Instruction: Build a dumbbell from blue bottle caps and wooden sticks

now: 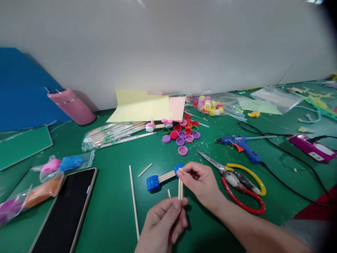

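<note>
Two short wooden sticks (180,189) stand side by side between my hands. My left hand (168,221) pinches their lower ends between thumb and fingers. The thumb and fingers of my right hand (197,181) close on their upper ends, beside a blue cap piece (178,169). Pale sticks (167,176) join that piece to another stack of blue caps (153,183) on the left. A small stick piece (169,193) lies just above my left hand. Further left are a long stick (134,202) and a short one (145,170).
Scissors (237,182) and a blue glue gun (240,144) with a cord lie right. Loose coloured caps (182,150), bagged sticks (116,133) and a pink-white cap assembly (159,125) are behind. A phone (65,211), clay packets (43,193) and a pink bottle (72,106) are left.
</note>
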The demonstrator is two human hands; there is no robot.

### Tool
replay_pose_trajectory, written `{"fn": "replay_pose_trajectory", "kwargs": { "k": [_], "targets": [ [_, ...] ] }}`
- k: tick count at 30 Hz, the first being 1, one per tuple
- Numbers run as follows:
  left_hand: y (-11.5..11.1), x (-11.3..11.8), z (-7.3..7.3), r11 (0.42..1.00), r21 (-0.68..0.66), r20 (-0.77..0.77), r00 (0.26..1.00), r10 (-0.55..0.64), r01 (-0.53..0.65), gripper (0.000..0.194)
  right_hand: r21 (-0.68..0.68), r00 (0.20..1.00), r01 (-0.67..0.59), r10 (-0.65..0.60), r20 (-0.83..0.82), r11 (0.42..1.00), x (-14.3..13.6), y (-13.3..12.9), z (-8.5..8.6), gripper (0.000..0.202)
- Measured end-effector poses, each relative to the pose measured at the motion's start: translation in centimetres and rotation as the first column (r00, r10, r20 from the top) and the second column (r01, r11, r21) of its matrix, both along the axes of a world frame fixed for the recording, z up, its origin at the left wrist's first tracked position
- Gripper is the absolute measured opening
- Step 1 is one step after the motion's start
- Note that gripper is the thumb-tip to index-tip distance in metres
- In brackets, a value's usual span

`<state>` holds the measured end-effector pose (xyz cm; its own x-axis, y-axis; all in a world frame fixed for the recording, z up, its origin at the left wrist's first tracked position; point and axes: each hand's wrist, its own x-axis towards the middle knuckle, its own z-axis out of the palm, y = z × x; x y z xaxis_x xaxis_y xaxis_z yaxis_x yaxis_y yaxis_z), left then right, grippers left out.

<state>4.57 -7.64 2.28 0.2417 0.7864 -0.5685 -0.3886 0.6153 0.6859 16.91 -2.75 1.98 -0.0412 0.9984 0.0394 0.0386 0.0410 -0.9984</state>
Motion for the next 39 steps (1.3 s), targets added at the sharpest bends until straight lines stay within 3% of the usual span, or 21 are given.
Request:
{"fn": "replay_pose_trajectory", "kwargs": {
  "k": [39],
  "targets": [
    [0.07,0.15,-0.52,0.999,-0.034,-0.040,0.999,0.034,-0.035,0.029,0.005,1.000,-0.006,0.006,-0.016,1.000,-0.08,0.01,-0.20,0.020]
  ]
}}
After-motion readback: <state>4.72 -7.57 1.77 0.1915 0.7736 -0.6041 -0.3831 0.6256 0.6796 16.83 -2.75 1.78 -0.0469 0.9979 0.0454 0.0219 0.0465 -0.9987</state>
